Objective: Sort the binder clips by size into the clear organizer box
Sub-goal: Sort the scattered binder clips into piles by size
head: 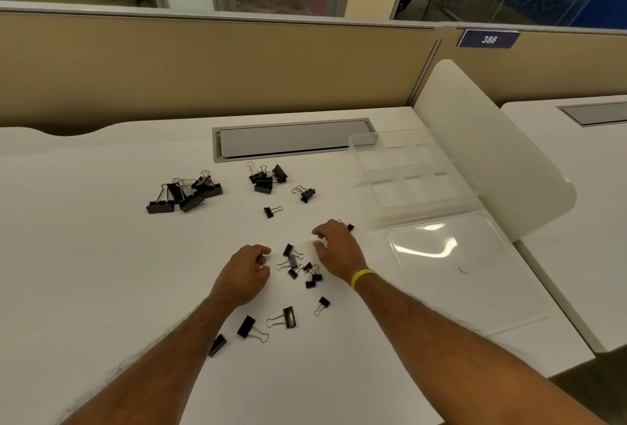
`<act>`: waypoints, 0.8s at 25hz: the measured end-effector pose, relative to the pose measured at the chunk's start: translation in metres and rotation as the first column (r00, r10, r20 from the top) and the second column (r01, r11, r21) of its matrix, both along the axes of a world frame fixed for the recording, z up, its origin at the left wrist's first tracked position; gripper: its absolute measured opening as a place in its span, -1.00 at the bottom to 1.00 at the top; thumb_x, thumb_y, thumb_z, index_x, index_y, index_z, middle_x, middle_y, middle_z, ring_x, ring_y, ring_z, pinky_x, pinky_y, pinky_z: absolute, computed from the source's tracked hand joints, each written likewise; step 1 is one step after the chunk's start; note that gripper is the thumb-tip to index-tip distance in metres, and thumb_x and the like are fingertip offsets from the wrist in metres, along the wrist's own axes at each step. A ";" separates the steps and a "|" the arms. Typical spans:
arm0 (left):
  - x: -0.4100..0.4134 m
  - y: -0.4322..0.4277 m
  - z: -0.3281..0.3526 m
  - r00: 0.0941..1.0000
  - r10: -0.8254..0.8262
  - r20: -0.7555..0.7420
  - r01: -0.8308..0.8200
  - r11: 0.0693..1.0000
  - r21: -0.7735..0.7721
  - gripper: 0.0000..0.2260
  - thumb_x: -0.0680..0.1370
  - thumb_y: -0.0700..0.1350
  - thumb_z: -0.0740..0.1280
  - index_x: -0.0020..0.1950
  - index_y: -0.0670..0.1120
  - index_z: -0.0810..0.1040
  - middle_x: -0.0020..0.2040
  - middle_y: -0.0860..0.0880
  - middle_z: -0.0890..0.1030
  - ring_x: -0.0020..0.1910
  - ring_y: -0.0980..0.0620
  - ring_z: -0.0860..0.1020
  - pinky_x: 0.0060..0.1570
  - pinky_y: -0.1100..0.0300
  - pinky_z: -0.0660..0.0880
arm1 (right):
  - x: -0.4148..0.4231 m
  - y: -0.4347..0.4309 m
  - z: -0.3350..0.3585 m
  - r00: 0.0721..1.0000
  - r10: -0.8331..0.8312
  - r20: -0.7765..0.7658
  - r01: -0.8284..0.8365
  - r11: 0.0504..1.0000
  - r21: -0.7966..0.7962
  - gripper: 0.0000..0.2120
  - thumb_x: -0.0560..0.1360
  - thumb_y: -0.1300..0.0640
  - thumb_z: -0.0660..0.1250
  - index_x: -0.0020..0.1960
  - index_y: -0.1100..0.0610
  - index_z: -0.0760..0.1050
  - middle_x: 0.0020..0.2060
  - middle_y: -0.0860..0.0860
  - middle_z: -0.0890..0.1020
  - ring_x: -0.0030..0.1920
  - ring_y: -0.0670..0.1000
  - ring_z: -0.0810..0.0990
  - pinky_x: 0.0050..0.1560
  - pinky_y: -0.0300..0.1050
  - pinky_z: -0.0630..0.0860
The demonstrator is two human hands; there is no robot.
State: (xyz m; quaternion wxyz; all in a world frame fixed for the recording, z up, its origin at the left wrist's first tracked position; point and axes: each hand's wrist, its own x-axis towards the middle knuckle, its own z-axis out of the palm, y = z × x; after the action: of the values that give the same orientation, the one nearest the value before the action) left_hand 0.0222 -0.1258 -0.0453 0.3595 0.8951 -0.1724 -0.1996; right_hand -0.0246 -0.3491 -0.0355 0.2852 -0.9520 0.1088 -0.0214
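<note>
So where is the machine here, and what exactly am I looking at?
There is no machine. This is one picture from a camera worn on a person's head, looking down at their two bare hands. The left hand and the right hand, which wears a yellow wristband, are over small binder clips scattered on a white desk. Farther back lie a heap of large clips and a heap of medium ones. At the right sits a clear organizer box with its lid lying open. No clip shows in its compartments. Both hands have curled fingers, but I cannot tell whether either grips a clip.
</note>
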 end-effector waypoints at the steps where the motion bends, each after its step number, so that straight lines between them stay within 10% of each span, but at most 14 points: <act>1: 0.000 -0.001 0.000 1.000 0.003 0.000 -0.003 1.000 0.000 -0.69 0.54 -0.19 0.29 0.28 -0.04 0.49 0.01 0.05 0.50 -0.02 0.11 0.50 0.04 0.21 0.43 | -0.001 -0.010 0.000 0.998 -0.054 0.021 0.055 0.998 -0.044 -0.74 0.48 0.21 0.32 0.17 0.15 0.54 0.07 0.07 0.55 0.13 0.07 0.46 0.17 -0.04 0.43; 20: 0.043 -0.028 0.009 0.985 0.134 0.109 -0.136 0.991 0.009 -0.70 0.54 -0.16 0.28 0.27 -0.08 0.48 0.10 -0.03 0.51 0.01 0.03 0.52 0.04 0.11 0.49 | 0.012 -0.041 -0.014 0.928 -0.371 0.044 0.344 0.894 0.286 -0.73 0.39 0.22 0.48 0.06 0.13 0.54 -0.06 0.05 0.56 -0.16 -0.08 0.52 0.00 -0.14 0.53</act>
State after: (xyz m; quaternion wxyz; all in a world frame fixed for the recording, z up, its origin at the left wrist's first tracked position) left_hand 0.0657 -0.1538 -0.0367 0.3552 0.9171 -0.1288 -0.1274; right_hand -0.0123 -0.3903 -0.0497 0.4097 -0.8651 0.2698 -0.1048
